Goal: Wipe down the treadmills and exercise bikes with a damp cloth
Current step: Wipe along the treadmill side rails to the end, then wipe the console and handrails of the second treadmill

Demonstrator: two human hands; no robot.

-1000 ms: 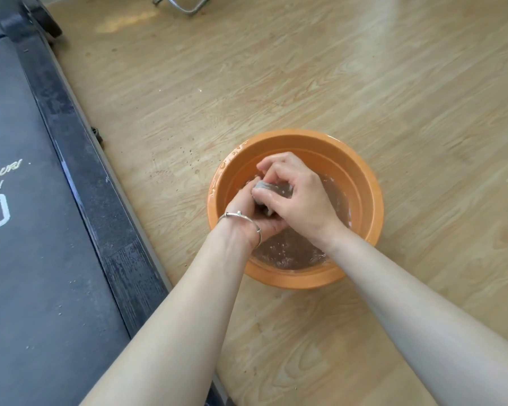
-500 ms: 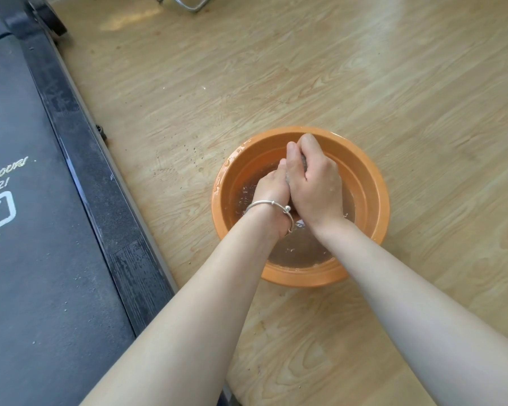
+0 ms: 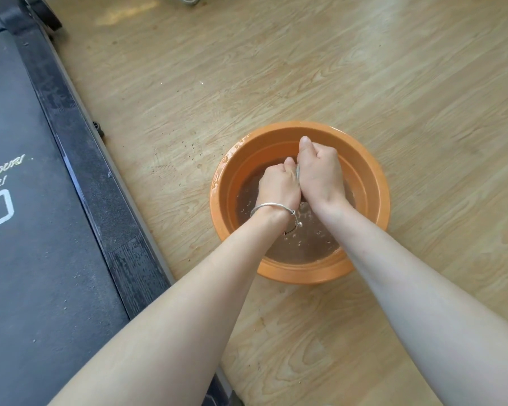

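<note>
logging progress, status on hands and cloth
Left hand and right hand grip cloth over orange basin. Cloth mostly hidden. Treadmill left, untouched.

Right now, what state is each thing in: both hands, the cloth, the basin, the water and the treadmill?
Left hand: fisted, gripping the cloth over the basin.
Right hand: fisted, gripping the cloth beside the left.
Cloth: bunched between the fists, mostly hidden.
Basin: upright on the floor, partly filled.
Water: murky brown, rippled.
Treadmill: untouched, specks on belt and side rail.
Bracelet: on the left wrist.
</note>
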